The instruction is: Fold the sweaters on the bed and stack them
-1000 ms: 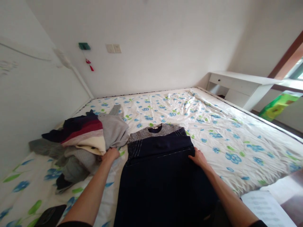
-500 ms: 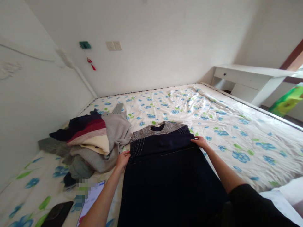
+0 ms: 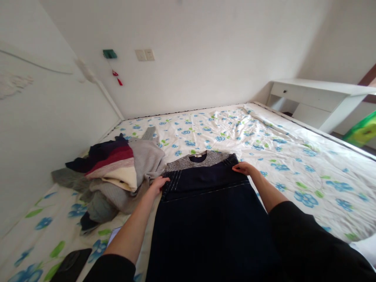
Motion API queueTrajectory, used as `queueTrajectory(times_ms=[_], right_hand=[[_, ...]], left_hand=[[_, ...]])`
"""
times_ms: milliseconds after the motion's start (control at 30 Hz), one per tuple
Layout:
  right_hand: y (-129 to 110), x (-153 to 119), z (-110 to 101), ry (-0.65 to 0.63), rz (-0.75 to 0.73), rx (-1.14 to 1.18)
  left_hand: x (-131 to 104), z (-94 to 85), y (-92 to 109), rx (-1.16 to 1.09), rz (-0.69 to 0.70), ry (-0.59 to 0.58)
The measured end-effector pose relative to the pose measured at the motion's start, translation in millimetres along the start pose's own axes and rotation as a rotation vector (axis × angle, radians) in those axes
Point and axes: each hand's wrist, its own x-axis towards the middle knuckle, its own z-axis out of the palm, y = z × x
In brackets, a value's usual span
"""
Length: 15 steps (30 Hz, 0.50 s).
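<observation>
A dark navy sweater (image 3: 205, 219) with a grey marled yoke lies on the bed, its collar (image 3: 198, 158) pointing away from me. Its navy sleeves are laid across the chest below the yoke. My left hand (image 3: 159, 185) pinches the folded cloth at the left side, by the thin white stripes. At the right side, my right hand (image 3: 244, 168) grips the folded sleeve edge between thumb and fingers. The sweater's lower part runs toward me, and its hem cannot be made out against my dark clothing.
Left of the sweater is a heap of knitwear (image 3: 117, 172) in grey, navy, red and cream. A dark phone-like object (image 3: 72, 265) lies at the lower left. My left forearm mostly covers a lit screen. Beyond the floral bedsheet (image 3: 282, 164) stands a white desk (image 3: 311, 92).
Both hands have moved up the sweater toward the collar, the right one also inward. My left forearm now covers most of the lit screen. The view has shifted slightly.
</observation>
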Motion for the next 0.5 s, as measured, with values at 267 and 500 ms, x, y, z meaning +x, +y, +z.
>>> queueTrajectory(times_ms=[267, 500], right_hand=[[-26.8, -30.1, -6.8, -0.03, -0.227, 0.388], [62.0, -97.4, -79.8, -0.169, -0.201, 0.212]], left_hand=[[1.6, -28.5, 62.3, -0.3, 0.237, 0.118], [-98.3, -86.5, -29.9, 0.031, 0.474, -0.156]])
